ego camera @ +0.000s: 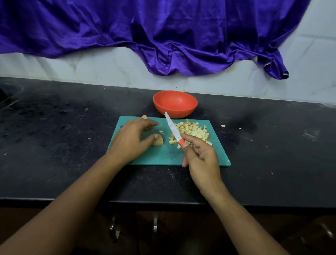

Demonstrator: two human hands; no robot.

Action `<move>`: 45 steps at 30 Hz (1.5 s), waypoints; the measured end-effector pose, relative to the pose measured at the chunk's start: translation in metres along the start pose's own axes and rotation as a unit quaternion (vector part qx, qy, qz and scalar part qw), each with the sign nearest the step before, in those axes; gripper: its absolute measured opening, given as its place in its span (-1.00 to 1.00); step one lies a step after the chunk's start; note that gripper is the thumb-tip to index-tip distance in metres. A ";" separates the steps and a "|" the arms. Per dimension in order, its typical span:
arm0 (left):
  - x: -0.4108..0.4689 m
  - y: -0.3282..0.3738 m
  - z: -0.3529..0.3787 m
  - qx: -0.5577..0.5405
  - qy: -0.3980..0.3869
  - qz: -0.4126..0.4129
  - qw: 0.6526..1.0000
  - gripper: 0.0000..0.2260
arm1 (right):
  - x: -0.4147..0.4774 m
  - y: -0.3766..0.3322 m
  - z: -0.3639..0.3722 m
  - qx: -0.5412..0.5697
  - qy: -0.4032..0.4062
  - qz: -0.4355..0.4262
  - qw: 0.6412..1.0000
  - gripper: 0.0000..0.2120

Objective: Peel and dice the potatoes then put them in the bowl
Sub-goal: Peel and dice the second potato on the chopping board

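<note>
Draping white tiles (103, 66), purple cloth (159, 31) hangs behind black counter (67, 135) and bowl (175, 104).

Light: dim, diffuse; soft sheen on the purple cloth (178, 30) beyond the right hand's fingers (189, 139). Frame edges bowed; lower corners dark.

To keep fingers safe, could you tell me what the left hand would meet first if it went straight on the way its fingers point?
Probably the knife, which the right hand holds across the left hand's path; how high its blade sits is unclear.
</note>
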State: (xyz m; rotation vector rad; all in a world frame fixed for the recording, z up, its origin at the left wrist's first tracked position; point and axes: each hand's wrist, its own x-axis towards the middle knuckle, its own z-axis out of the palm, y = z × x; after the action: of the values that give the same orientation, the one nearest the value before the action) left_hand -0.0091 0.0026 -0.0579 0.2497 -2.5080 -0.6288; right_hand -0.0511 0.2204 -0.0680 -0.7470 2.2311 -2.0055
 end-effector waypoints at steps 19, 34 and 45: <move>-0.022 -0.002 0.001 -0.035 -0.061 -0.028 0.997 -0.66 | -0.001 -0.006 0.002 -0.072 -0.005 0.034 0.997 -0.70; -0.025 0.001 0.000 -0.044 0.004 -0.075 0.996 -0.69 | 0.033 -0.084 0.016 -0.466 -0.168 0.008 0.868 -0.66; -0.025 0.001 -0.004 -0.061 -0.009 -0.085 0.994 -0.68 | 0.066 -0.108 0.036 -0.529 -0.231 0.025 0.816 -0.77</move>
State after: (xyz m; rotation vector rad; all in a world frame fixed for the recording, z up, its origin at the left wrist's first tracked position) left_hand 0.0135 0.0094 -0.0657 0.4170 -2.4719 -0.8517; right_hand -0.0631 0.1577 0.0471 -1.0260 2.7946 -0.2734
